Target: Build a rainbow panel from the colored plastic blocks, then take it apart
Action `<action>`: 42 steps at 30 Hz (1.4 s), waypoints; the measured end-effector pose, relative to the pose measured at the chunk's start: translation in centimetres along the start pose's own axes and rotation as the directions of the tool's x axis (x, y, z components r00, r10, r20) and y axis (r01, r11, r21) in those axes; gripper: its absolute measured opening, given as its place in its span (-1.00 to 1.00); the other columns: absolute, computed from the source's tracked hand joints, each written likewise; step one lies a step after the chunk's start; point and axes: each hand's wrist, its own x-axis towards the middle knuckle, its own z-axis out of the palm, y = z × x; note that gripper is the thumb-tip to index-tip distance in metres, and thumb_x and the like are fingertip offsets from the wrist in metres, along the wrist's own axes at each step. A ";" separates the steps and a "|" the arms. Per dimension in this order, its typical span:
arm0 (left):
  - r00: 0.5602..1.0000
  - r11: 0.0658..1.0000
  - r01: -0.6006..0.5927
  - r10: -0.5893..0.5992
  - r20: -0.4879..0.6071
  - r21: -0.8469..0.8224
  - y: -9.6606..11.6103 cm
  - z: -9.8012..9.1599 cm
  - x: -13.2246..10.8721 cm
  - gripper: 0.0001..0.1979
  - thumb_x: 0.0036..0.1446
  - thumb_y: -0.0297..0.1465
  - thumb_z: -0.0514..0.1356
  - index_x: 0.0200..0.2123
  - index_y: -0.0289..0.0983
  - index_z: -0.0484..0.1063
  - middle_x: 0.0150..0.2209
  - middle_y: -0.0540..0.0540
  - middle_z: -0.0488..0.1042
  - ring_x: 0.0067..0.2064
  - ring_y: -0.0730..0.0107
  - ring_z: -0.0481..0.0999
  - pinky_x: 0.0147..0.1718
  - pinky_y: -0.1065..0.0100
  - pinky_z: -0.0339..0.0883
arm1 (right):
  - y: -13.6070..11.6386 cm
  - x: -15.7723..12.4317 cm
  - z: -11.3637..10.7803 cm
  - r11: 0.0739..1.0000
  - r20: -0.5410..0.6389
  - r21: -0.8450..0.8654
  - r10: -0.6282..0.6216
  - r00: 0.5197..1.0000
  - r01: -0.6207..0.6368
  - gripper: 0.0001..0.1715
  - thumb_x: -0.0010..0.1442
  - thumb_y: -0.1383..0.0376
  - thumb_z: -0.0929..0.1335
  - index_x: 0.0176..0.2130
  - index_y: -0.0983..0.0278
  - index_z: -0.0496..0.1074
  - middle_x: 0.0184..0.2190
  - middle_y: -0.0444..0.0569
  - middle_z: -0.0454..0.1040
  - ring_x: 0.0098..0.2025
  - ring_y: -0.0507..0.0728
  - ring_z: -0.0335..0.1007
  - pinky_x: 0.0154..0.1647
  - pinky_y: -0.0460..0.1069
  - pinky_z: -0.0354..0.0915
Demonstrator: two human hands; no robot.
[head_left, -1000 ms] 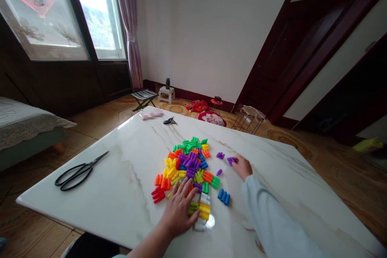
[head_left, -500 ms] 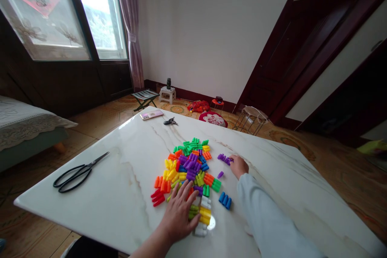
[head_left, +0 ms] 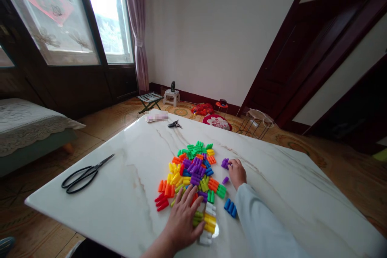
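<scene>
A heap of small bullet-shaped plastic building blocks [head_left: 196,171] in many colours lies mid-table, many joined in short rows. My left hand [head_left: 185,219] rests palm down over its near edge, fingers spread, beside yellow blocks [head_left: 209,223] and white ones [head_left: 205,238]. Right of the heap, my right hand [head_left: 237,172] has its fingertips closed on a cluster of purple blocks [head_left: 225,163]; the fingers partly cover it. One loose purple block [head_left: 225,179] lies just below that hand. Closer to me is a row of blue blocks [head_left: 230,208].
Black-handled scissors [head_left: 87,174] lie on the left of the white marbled table [head_left: 127,205]. Black pliers or clippers [head_left: 175,123] and a blurred flat pinkish object [head_left: 156,117] are near the far corner. Stools [head_left: 171,97] stand on the floor beyond.
The purple row at my right hand looks shorter now and is more covered by my fingers. My left hand stays spread at the heap. The whole view has shifted slightly.
</scene>
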 end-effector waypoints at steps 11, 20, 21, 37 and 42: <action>0.999 0.999 0.020 -0.018 0.043 -0.030 0.1 -0.2 0.1 -0.37 0.07 -0.15 0.16 0.22 -0.11 0.19 0.34 -0.15 0.00 0.32 -0.04 0.02 0.25 -0.13 -0.10 | -10.7 -2.4 -0.1 0.872 0.152 0.305 -0.441 0.884 0.383 -0.52 0.05 0.48 0.24 -0.05 0.18 0.43 -0.05 -0.04 0.40 -0.03 0.11 0.29 0.02 -0.02 0.21; 1.000 1.000 0.019 -0.018 0.025 -0.024 0.0 0.0 0.2 -0.36 0.05 -0.16 0.16 0.21 -0.14 0.20 0.31 -0.15 0.07 0.30 -0.04 0.06 0.25 -0.13 -0.09 | -15.0 -3.0 0.2 0.864 0.331 0.014 -0.478 0.813 0.502 -0.51 0.23 0.47 0.17 0.02 0.09 0.42 -0.11 -0.02 0.47 0.00 0.19 0.18 -0.05 0.06 0.10; 1.000 1.000 0.018 -0.018 0.024 -0.021 0.0 0.1 0.1 -0.36 0.05 -0.15 0.16 0.21 -0.14 0.20 0.31 -0.15 0.08 0.30 -0.03 0.06 0.25 -0.12 -0.08 | -15.0 -2.9 0.2 0.859 0.330 -0.002 -0.483 0.811 0.512 -0.54 0.24 0.46 0.17 0.00 0.10 0.43 -0.14 0.00 0.47 -0.02 0.19 0.19 -0.06 0.07 0.10; 1.000 1.000 -0.001 0.001 -0.005 -0.014 -0.2 0.2 0.2 -0.41 0.07 -0.19 0.15 0.19 -0.13 0.23 0.30 -0.14 0.10 0.30 0.01 0.07 0.24 -0.08 -0.08 | -8.0 -9.2 -3.6 0.318 0.284 0.846 0.412 0.866 -0.428 -0.60 -0.13 0.07 0.46 -0.35 0.29 0.43 -0.42 -0.10 0.48 -0.40 0.06 0.38 -0.47 -0.08 0.28; 0.999 1.000 -0.014 0.014 -0.033 -0.017 -0.3 0.2 0.2 -0.41 0.06 -0.19 0.16 0.18 -0.13 0.25 0.29 -0.13 0.13 0.29 0.00 0.10 0.24 -0.06 -0.05 | -5.9 -10.3 -4.6 0.331 0.225 0.851 0.473 0.852 -0.408 -0.55 -0.17 0.04 0.49 -0.55 0.25 0.25 -0.64 -0.28 0.25 -0.62 -0.06 0.12 -0.62 -0.14 0.12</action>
